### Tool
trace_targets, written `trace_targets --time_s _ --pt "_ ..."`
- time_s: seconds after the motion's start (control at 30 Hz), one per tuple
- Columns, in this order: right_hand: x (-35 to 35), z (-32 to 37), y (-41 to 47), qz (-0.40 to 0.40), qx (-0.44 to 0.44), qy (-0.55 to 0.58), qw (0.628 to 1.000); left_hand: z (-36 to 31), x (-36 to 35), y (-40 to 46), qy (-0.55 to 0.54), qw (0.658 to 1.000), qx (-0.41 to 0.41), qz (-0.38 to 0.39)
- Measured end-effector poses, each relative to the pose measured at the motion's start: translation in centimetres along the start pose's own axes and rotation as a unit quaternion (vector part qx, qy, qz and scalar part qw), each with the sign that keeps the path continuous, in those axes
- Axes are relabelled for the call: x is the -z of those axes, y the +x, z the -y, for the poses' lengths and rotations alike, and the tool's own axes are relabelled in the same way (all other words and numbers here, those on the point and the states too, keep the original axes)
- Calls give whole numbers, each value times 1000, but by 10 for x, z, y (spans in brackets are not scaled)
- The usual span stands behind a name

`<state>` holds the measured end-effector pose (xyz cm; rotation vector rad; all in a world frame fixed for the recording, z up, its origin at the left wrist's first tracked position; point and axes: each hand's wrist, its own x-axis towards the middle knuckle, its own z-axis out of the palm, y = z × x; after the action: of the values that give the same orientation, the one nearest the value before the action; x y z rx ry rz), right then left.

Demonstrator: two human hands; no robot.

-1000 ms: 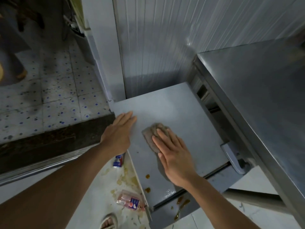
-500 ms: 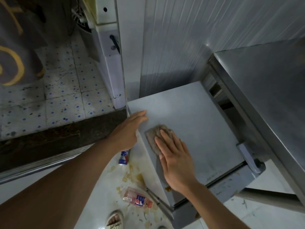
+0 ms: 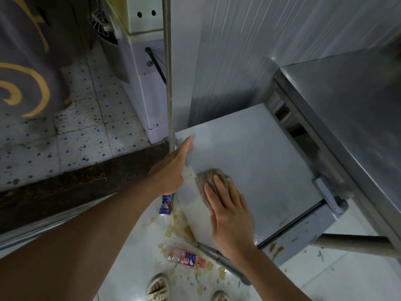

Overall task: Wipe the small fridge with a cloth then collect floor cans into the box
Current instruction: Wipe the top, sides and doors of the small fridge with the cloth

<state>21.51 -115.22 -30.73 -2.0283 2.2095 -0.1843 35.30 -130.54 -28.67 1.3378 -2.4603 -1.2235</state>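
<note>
The right hand [image 3: 227, 211] is pressing the brown cloth [image 3: 208, 181] flat-fingered, having dragged it leftward across the small fridge [image 3: 260, 157] top; the left hand [image 3: 171, 168] is bracing its edge, fingers straight. Cans [image 3: 166, 203] are lying below, uncollected.

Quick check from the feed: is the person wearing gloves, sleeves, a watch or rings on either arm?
Nothing worn shows. The left hand and right hand are bare, with no gloves, and no rings are visible on the fingers. Both forearms are uncovered as far as the frame reaches, with no sleeve, watch or band visible at either wrist.
</note>
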Motion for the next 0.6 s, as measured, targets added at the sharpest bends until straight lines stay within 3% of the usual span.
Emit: trace_targets --time_s 0.23,0.6 --pt "-5 23 76 28 5 11 1000 1 -1 2 32 999 29 -10" --pt "5 -22 -64 22 46 22 998 -44 -42 -25 103 994 44 7"
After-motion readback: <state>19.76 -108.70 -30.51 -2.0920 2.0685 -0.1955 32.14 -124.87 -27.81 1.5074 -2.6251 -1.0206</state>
